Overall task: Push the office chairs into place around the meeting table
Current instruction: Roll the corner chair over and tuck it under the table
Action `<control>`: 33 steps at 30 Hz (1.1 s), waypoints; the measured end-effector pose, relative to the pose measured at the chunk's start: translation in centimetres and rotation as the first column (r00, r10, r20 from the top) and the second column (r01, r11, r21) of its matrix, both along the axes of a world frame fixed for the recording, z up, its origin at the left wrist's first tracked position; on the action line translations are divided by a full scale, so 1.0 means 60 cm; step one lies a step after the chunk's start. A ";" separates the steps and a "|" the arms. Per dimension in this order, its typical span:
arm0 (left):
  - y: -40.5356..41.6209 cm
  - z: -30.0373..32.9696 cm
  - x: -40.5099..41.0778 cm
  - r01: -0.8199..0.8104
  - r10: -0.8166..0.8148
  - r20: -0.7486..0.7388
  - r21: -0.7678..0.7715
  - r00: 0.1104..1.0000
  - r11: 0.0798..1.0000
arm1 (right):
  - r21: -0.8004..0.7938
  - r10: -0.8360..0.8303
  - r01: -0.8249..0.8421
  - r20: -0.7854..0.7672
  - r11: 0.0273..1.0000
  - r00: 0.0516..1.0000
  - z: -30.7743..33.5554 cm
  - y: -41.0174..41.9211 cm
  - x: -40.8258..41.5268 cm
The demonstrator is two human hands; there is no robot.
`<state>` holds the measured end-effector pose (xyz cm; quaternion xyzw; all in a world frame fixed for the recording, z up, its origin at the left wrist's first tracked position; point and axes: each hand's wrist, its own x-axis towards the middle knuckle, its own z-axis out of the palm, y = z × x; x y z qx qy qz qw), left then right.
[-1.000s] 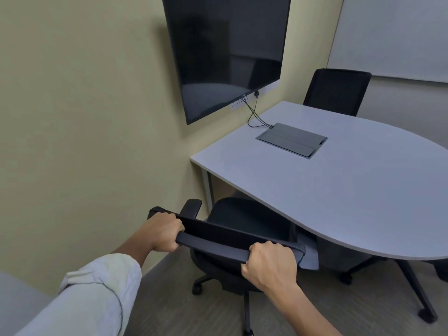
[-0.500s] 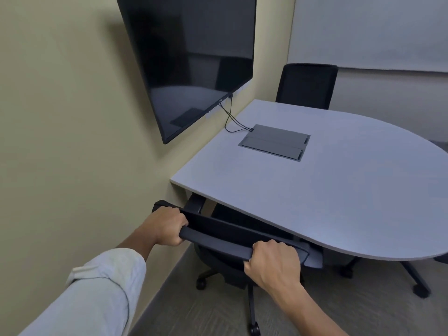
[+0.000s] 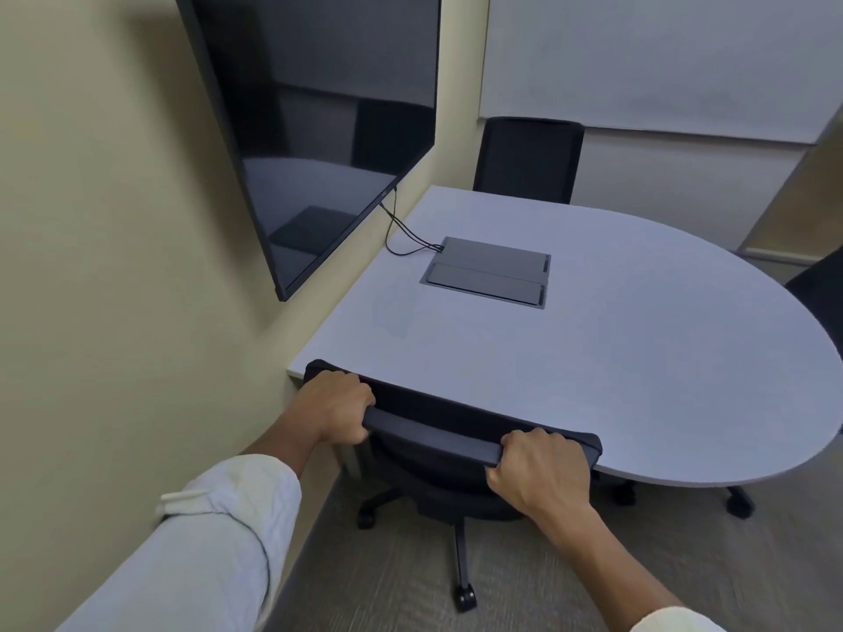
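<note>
A black office chair (image 3: 438, 431) stands at the near edge of the grey meeting table (image 3: 616, 358), its backrest top against the table's rim and its seat hidden beneath the top. My left hand (image 3: 335, 410) grips the left end of the backrest's top bar. My right hand (image 3: 540, 472) grips the right end. A second black chair (image 3: 527, 159) stands tucked in at the far side. Part of a third dark chair (image 3: 821, 294) shows at the right edge.
A large dark wall screen (image 3: 314, 130) hangs on the yellow wall to the left, with cables (image 3: 401, 239) running down to a grey cable box (image 3: 488, 271) set in the tabletop. Chair castors (image 3: 465, 599) and table feet (image 3: 739, 504) rest on grey carpet. A whiteboard (image 3: 661, 61) covers the far wall.
Both hands have pushed the near chair forward under the table; its seat and armrest, visible before, are now hidden under the top. My view has moved closer.
</note>
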<state>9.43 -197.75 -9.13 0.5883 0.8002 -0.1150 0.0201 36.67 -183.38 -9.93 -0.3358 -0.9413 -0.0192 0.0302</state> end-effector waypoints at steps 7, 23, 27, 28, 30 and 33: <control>0.017 -0.020 -0.057 0.048 -0.048 0.009 0.031 0.999 0.998 | -0.028 -0.010 0.009 -0.028 1.000 1.000 -0.013 0.013 -0.036; 0.025 0.025 -0.015 -0.018 0.032 0.167 -0.086 0.986 0.996 | -0.087 0.092 -0.104 -0.128 0.991 0.987 0.009 0.021 -0.012; 0.038 0.042 0.013 -0.124 0.168 0.197 -0.218 0.966 0.968 | -0.086 0.246 -0.272 -0.233 0.958 0.941 0.011 0.031 0.024; 0.045 0.047 0.022 -0.126 0.184 0.222 -0.255 0.958 0.959 | -0.066 0.281 -0.304 -0.235 0.950 0.930 0.009 0.036 0.043; 0.052 0.056 0.035 -0.103 0.203 0.309 -0.312 0.929 0.945 | -0.088 0.309 -0.343 -0.267 0.935 0.913 0.001 0.045 0.067; 0.082 0.081 0.090 0.005 0.140 0.565 -0.248 0.813 0.969 | -0.132 0.272 -0.332 -0.340 0.934 0.900 0.013 0.062 0.103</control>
